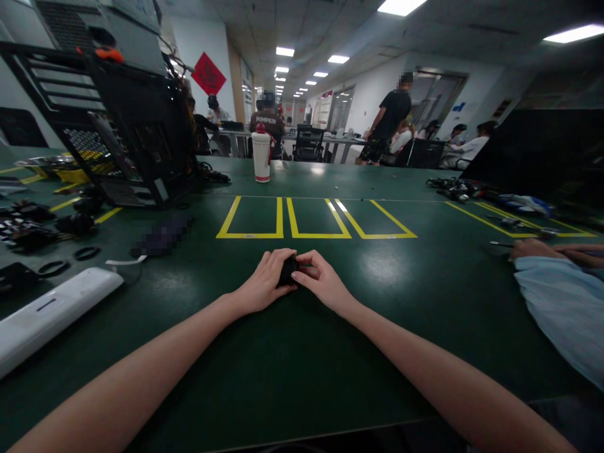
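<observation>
A small black object (287, 272) is held between both hands at the middle of the green table (302, 371); its kind is hidden by the fingers. My left hand (264, 283) wraps around its left side, thumb below and fingers over the top. From the right, the thumb and fingertips of my right hand (324, 282) close on its right edge. Just beyond the hands, yellow tape outlines (321, 236) mark the tabletop.
Left of me are a white power strip (56, 314), black rings (54, 268) and a black computer case (136, 126). A white cup (261, 154) stands further back. At right, a co-worker's hand (535, 248) holds a thin metal tool. Cables (455, 187) lie beyond it.
</observation>
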The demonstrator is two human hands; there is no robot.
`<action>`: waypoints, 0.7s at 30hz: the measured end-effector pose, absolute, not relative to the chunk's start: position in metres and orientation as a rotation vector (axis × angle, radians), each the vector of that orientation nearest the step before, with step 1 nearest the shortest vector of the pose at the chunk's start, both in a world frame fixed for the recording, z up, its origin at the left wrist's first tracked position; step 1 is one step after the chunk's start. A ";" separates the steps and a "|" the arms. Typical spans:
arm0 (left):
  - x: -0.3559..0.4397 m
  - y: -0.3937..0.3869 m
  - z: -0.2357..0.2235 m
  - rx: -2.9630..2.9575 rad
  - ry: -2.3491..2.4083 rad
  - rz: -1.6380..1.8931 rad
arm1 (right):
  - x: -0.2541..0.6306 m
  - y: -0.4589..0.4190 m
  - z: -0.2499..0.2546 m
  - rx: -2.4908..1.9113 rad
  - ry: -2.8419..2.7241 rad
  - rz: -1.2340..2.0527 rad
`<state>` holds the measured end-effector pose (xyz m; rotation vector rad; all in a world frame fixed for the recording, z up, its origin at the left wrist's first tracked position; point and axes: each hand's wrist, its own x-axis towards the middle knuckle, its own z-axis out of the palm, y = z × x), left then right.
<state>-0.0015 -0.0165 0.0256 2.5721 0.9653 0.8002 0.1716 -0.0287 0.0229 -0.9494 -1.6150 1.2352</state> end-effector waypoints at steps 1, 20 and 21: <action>-0.002 -0.017 0.025 2.567 0.970 0.808 | 0.172 -0.029 0.024 -0.968 -1.619 1.234; -0.003 -0.017 0.024 2.552 0.970 0.823 | 0.174 -0.027 0.022 -0.962 -1.611 1.287; -0.003 -0.016 0.023 2.555 0.968 0.825 | 0.175 -0.028 0.023 -0.935 -1.621 1.294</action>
